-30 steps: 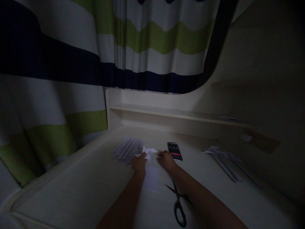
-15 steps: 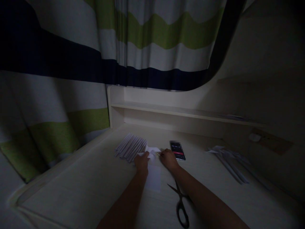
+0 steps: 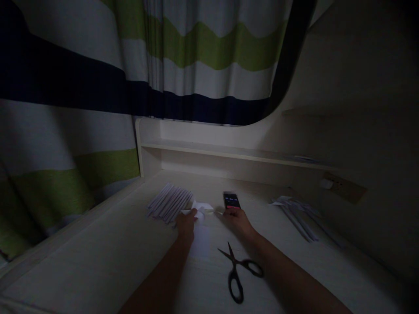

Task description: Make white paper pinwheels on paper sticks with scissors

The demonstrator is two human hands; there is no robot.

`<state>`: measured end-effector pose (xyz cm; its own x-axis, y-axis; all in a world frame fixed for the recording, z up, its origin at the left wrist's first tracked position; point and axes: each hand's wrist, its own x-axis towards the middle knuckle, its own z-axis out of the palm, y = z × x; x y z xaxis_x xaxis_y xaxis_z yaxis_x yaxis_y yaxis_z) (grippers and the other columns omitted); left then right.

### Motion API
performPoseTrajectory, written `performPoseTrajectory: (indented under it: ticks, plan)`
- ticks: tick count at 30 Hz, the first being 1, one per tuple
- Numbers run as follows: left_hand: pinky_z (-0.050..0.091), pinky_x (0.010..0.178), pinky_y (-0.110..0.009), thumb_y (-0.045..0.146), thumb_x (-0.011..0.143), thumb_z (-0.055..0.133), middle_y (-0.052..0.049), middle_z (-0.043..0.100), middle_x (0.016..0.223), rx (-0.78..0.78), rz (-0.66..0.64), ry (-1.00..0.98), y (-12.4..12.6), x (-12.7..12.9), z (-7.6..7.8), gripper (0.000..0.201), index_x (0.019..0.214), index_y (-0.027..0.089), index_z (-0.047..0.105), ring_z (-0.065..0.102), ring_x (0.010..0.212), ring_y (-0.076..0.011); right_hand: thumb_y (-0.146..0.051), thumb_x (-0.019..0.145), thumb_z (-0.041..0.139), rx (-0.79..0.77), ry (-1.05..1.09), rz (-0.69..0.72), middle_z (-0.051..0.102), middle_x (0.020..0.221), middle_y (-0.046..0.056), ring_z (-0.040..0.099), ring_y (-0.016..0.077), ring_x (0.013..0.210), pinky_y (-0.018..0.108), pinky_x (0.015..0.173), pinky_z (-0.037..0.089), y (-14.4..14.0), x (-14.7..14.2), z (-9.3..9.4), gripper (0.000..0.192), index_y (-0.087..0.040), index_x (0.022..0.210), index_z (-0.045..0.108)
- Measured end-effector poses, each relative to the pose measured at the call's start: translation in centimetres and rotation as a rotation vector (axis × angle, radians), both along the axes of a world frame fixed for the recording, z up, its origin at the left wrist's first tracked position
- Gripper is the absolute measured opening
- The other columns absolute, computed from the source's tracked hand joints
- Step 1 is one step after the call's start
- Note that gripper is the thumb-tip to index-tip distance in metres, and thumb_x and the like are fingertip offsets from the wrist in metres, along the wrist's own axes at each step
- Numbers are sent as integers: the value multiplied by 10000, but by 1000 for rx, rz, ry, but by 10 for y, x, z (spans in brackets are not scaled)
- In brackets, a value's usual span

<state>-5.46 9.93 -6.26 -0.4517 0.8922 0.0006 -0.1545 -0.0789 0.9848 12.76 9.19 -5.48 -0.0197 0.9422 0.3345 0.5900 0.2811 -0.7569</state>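
My left hand (image 3: 185, 223) is closed on a folded piece of white paper (image 3: 202, 207), its fingers at the paper's left edge. From the paper's right side a thin pale strip (image 3: 218, 212) reaches to my right hand (image 3: 238, 219), whose fingers are pinched together on its end. It is too dark to tell what the strip is made of. A flat white sheet (image 3: 200, 244) lies on the desk below the folded paper. Black-handled scissors (image 3: 234, 261) rest nearer to me, blades apart. Just behind my right fingers lies a phone (image 3: 231, 200) with a lit timer, its lower part hidden.
Several narrow folded paper strips (image 3: 170, 203) lie in a row on the desk (image 3: 124, 257) at left. More long paper pieces (image 3: 296, 218) are heaped at right. A low shelf (image 3: 225, 152) runs along the back, under a striped curtain (image 3: 209, 78). A socket (image 3: 343, 185) is on the right wall.
My right hand has moved away from the folded paper, drawing the pale strip out between them, and now covers the phone's lower part. The view has turned right; both scissor handles now show.
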Motion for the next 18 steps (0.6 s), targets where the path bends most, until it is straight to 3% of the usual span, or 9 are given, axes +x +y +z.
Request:
performPoseTrajectory:
  ticks: [5,8,12,18]
  plan:
    - [385,393,-217,242,504,637,4,536,433,31,-147,12,-25,20,13,155,471,114,556,519,415,-128,-302,694,502,81,118,36,599,676,34,557,164,657,265,613,432,-50,21,31,178,-157,632,586]
    - [392,415,-219,217,485,650,-13,574,467,47,-260,19,-43,37,19,130,528,101,610,541,457,-143,-295,721,511,242,143,99,574,700,38,546,164,688,274,644,424,-77,27,41,174,-165,625,576]
    - [385,426,-219,237,512,640,-22,595,493,45,-418,48,-61,54,23,143,559,102,632,536,461,-142,-231,767,478,409,50,122,563,752,49,540,160,729,275,652,426,-100,28,42,140,-172,709,591]
    - [383,439,-218,248,536,632,-22,593,499,21,-460,185,-73,62,27,150,585,105,637,532,474,-146,-171,769,480,531,-214,85,549,814,65,492,180,797,330,713,400,-110,28,40,109,-171,776,588]
